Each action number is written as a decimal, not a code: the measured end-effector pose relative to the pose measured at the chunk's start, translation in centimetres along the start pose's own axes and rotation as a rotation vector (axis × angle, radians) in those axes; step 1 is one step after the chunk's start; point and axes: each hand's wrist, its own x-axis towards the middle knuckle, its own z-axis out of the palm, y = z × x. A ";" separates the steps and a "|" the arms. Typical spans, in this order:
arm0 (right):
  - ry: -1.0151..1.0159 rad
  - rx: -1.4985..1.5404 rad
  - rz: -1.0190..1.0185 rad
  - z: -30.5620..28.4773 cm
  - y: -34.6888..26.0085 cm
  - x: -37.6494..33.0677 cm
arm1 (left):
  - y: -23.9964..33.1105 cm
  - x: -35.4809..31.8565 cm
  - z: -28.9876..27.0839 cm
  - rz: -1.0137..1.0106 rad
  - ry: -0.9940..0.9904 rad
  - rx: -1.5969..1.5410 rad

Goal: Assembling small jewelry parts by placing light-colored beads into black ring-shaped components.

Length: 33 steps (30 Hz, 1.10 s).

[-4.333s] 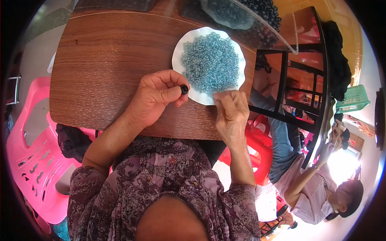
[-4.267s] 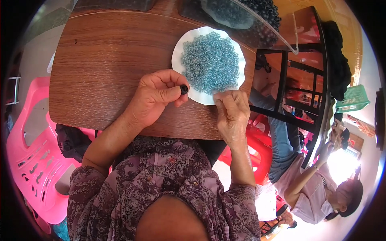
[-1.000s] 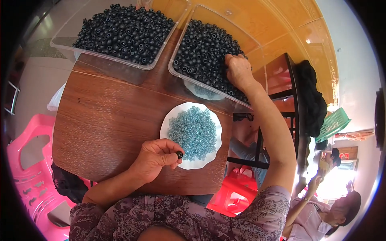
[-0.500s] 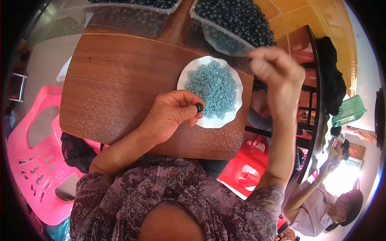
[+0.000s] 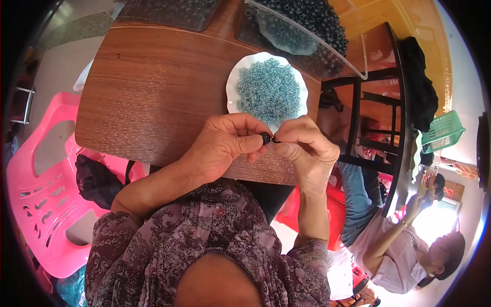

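My left hand (image 5: 220, 140) pinches a small black round piece (image 5: 266, 137) with a hole in its face, between thumb and fingertips. Close against it, my right hand (image 5: 307, 145) is closed on a tiny dark piece (image 5: 275, 139), whose kind is too small to make out. Both hands meet above the table's near edge. Just beyond them stands a white plate (image 5: 232, 97) with a wavy rim, bearing a heap of small translucent blue-green rings (image 5: 268, 87).
Clear plastic tubs with black rings (image 5: 322, 25) stand at the far side of the wooden table (image 5: 143, 87). A pink chair (image 5: 38, 204) with a black bag (image 5: 97, 179) is at left. To the right are a black metal frame (image 5: 353, 117), a green basket (image 5: 444, 132) and another person (image 5: 399, 250).
My right hand has come down and left from beside the tub to meet the left hand. My left hand, still pinching the black piece, has shifted slightly right.
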 end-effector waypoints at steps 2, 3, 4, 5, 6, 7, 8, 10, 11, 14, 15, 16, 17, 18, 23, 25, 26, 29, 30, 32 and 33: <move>0.021 0.015 0.030 0.2 -0.2 -0.3 | -0.1 -0.1 0.2 -0.018 0.025 0.007; 0.041 0.032 0.059 0.3 -0.3 -0.5 | -0.2 -0.2 0.3 -0.019 0.024 0.006; 0.040 0.032 0.060 0.5 -0.4 -0.6 | -0.2 -0.2 0.3 -0.023 0.040 0.022; 0.053 0.040 0.064 0.6 -0.4 -0.7 | -0.2 -0.2 0.3 -0.027 0.055 0.037; 0.066 0.049 0.069 0.7 -0.5 -0.8 | -0.3 -0.3 0.2 -0.027 0.056 0.035; 0.065 0.048 0.070 0.7 -0.5 -0.8 | -0.4 -0.3 0.1 -0.017 0.038 0.039; 0.052 -0.003 0.033 0.7 -0.5 -0.8 | -0.5 -0.3 0.1 -0.007 0.020 0.043; 0.037 -0.055 -0.002 0.5 -0.4 -0.7 | -0.5 -0.4 0.1 -0.009 0.025 0.058; 0.031 -0.083 -0.019 0.4 -0.2 -0.8 | -0.4 -0.4 0.1 -0.012 0.029 0.076; 0.028 -0.128 -0.028 0.5 -0.2 -0.9 | -0.4 -0.5 0.3 -0.014 0.035 0.090; 0.033 -0.144 -0.021 0.6 -0.3 -0.9 | -0.4 -0.6 0.3 -0.013 0.036 0.088; 0.032 -0.145 -0.020 0.7 -0.4 -1.0 | -0.5 -0.6 0.3 -0.002 0.041 0.093; 0.045 -0.149 -0.002 0.8 -0.5 -1.1 | -0.5 -0.7 0.4 0.009 0.046 0.098; 0.058 -0.152 0.016 0.9 -0.5 -1.2 | -0.4 -0.7 0.4 0.009 0.046 0.096; 0.079 -0.187 -0.012 1.0 -0.4 -1.6 | -0.2 -0.8 0.5 -0.052 0.057 0.088; 0.096 -0.181 -0.003 1.2 -0.4 -1.8 | -0.3 -0.8 0.4 -0.058 0.051 0.085; 0.105 -0.174 -0.006 1.3 -0.4 -1.9 | -0.3 -0.8 0.3 -0.064 0.046 0.083; 0.122 -0.196 -0.018 1.3 -0.2 -2.1 | -0.2 -0.8 0.6 -0.087 0.081 0.066; 0.128 -0.223 -0.026 1.3 -0.1 -2.2 | -0.2 -0.8 0.6 -0.088 0.079 0.066; 0.133 -0.246 -0.031 1.3 0.0 -2.2 | -0.2 -0.7 0.6 -0.133 0.092 0.010; 0.136 -0.267 -0.036 1.3 0.0 -2.2 | -0.2 -0.6 0.6 -0.133 0.090 0.010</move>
